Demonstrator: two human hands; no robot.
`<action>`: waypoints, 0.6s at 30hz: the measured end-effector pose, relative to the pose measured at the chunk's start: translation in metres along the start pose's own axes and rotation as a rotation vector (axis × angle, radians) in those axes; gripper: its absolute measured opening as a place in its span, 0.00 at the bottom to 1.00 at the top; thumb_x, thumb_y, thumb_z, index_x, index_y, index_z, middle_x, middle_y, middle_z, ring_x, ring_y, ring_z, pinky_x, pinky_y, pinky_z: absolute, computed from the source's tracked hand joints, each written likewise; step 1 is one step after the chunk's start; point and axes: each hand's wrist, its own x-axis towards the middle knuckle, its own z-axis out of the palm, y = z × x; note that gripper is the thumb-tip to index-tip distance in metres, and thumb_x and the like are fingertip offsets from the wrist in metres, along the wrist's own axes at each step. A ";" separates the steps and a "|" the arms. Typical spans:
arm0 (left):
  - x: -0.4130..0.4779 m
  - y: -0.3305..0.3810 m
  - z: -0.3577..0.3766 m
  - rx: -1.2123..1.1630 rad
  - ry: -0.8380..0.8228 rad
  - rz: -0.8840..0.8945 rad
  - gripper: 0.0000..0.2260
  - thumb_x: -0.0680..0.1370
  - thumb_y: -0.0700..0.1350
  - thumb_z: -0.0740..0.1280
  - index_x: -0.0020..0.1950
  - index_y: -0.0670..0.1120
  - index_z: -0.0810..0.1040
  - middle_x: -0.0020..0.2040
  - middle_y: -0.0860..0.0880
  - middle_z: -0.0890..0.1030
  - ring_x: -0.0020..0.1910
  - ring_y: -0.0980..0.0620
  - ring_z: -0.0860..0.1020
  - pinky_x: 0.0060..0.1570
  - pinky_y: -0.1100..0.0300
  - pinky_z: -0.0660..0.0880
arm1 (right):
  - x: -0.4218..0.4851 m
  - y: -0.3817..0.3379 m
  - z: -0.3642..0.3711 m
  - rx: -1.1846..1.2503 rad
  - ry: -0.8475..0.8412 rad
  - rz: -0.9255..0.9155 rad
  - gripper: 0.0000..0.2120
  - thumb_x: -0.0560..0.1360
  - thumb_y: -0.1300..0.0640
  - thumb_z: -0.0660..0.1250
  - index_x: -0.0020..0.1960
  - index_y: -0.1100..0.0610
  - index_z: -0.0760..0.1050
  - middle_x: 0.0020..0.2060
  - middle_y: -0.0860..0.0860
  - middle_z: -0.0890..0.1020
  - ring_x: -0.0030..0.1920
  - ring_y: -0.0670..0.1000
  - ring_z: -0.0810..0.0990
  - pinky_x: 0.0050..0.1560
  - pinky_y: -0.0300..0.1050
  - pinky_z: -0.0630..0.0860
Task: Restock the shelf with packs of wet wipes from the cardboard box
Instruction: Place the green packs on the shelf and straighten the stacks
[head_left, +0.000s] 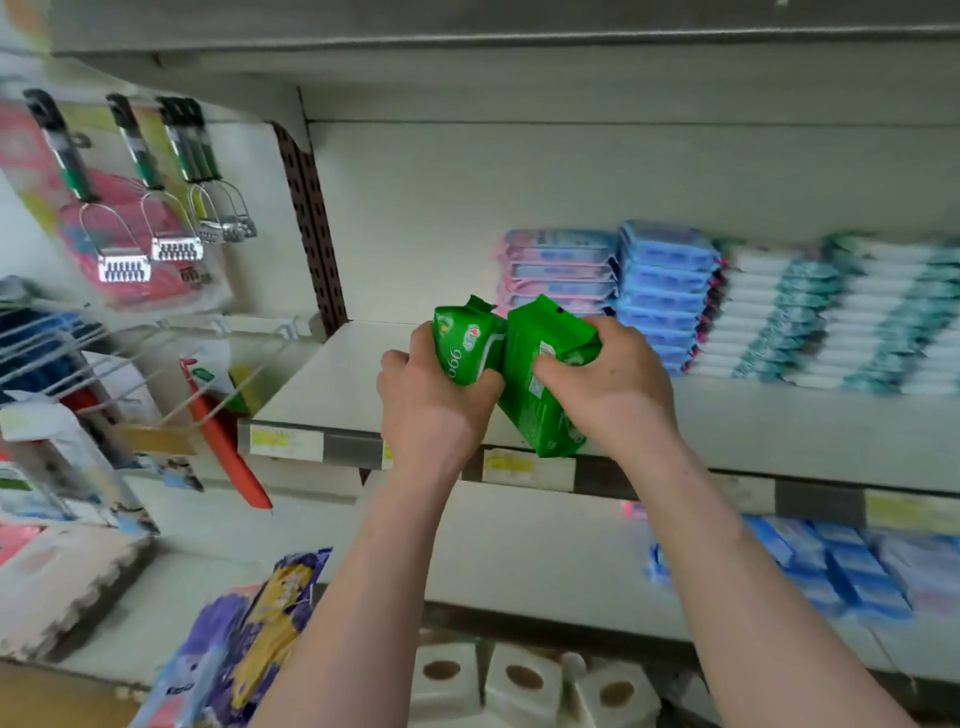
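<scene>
Though crinkly, glossy green packs (543, 338) in left hand (434, 408), right hand (615, 387).

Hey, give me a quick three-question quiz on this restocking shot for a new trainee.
1. True or false: the left hand and the right hand each hold one of the green packs.
2. Multiple choice: the bare stretch of shelf lies A) left of the pink stack, B) right of it, C) above it.
3. Fill in: the neighbouring stack just right of the pink stack is ____.
Key: 1 true; 2 A; 3 blue.
</scene>
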 end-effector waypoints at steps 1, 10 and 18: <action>0.008 -0.002 0.001 0.023 0.006 -0.011 0.29 0.70 0.52 0.70 0.69 0.51 0.67 0.52 0.48 0.68 0.58 0.43 0.71 0.52 0.54 0.71 | 0.008 -0.001 0.007 0.014 -0.019 -0.013 0.13 0.67 0.47 0.69 0.51 0.48 0.76 0.46 0.47 0.78 0.47 0.51 0.78 0.47 0.46 0.76; 0.092 -0.038 -0.007 0.185 0.024 -0.023 0.26 0.70 0.53 0.70 0.67 0.50 0.69 0.57 0.44 0.71 0.58 0.41 0.72 0.55 0.49 0.74 | 0.074 -0.025 0.078 -0.014 -0.127 -0.119 0.13 0.67 0.46 0.69 0.49 0.50 0.77 0.44 0.49 0.80 0.44 0.51 0.79 0.43 0.46 0.77; 0.196 -0.071 -0.012 0.417 -0.255 0.031 0.25 0.70 0.54 0.71 0.63 0.46 0.71 0.56 0.44 0.73 0.56 0.42 0.74 0.55 0.47 0.76 | 0.131 -0.052 0.135 -0.273 -0.193 -0.127 0.16 0.70 0.47 0.70 0.53 0.55 0.76 0.45 0.51 0.80 0.44 0.54 0.79 0.42 0.44 0.76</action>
